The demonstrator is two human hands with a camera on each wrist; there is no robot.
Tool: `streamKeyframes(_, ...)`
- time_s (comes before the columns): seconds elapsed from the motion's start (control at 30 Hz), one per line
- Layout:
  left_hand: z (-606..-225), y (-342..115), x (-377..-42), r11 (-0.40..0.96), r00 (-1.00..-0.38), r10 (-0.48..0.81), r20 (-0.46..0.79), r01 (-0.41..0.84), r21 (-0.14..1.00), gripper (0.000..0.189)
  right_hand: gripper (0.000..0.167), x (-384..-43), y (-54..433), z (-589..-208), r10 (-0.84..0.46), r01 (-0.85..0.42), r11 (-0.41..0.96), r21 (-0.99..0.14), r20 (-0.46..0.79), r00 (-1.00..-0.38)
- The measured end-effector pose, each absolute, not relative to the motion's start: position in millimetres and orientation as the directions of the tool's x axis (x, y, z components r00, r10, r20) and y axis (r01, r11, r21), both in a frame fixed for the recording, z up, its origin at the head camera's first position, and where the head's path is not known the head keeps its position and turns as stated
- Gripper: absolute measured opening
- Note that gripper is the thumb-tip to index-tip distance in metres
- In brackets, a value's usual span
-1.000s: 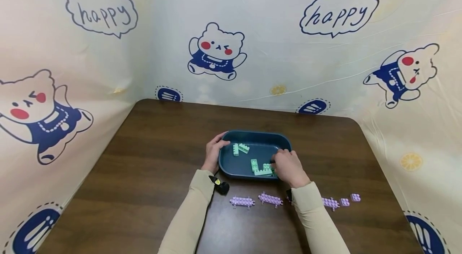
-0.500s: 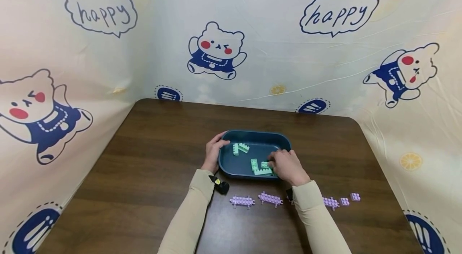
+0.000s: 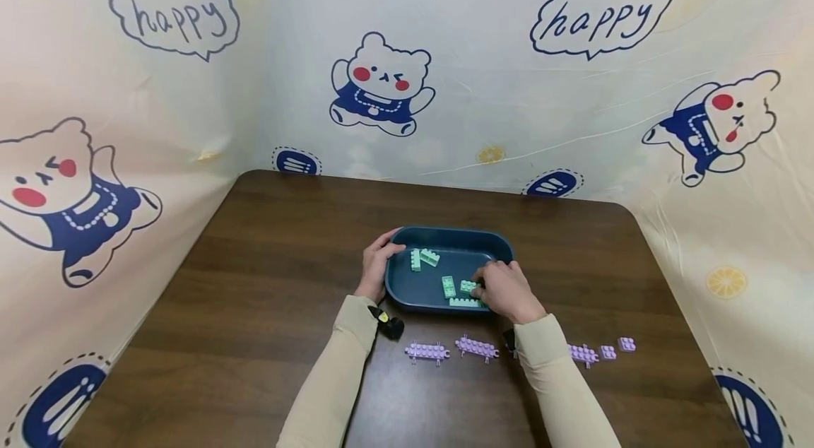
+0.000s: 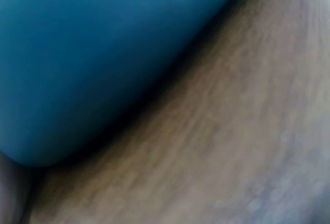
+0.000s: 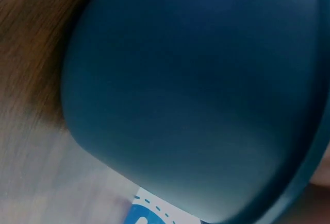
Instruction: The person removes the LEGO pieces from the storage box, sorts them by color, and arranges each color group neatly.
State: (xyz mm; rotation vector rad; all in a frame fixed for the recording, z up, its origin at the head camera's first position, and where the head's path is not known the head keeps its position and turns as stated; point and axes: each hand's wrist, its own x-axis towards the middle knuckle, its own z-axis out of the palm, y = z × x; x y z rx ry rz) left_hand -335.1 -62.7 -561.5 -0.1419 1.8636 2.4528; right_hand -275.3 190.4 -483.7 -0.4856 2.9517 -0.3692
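My left hand [image 3: 376, 266] holds the left end of a dark teal tray [image 3: 450, 234], its thumb over the rim. Inside the tray's right side is my right hand [image 3: 506, 290], its curled fingers pinching the end of a small light green brick [image 3: 468, 286]. A long green brick [image 3: 464, 302] lies just below, partly hidden by the right hand. To the left are another green brick [image 3: 449, 286] and two more bricks, one upright-looking [image 3: 415, 260] and one slanted [image 3: 429, 257]. Both wrist views show mostly the tray's outer wall [image 4: 93, 59].
In front of the tray, purple studded bases with side pins [image 3: 427, 352] lie in a row on the brown table [image 3: 286, 278]. The right forearm partly covers the row. Two small purple bricks [image 3: 608, 352] lie at its right end. A printed curtain [image 3: 483, 24] encloses the table.
My right hand has shifted slightly left, and the small green brick has moved a little away from the long one. The left hand stays on the tray. The head view has tilted slightly.
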Motion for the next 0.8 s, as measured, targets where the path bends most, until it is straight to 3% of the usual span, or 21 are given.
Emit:
streamKeyframes(0.3, -560.8, -61.8, -335.7, -0.284, -0.995, -0.011, -0.101, -0.094, 0.954, 0.037, 0.02, -275.4, 191.2, -482.4, -0.326, -0.3, 0.92, -0.252, -0.069, -0.943)
streamKeyframes(0.8, -562.2, -62.0, -336.3, -0.285, -0.993, -0.009, -0.115, -0.108, 0.952, 0.037, 0.029, -266.2, 190.1, -472.3, -0.296, -0.27, 0.885, -0.379, -0.011, -0.955)
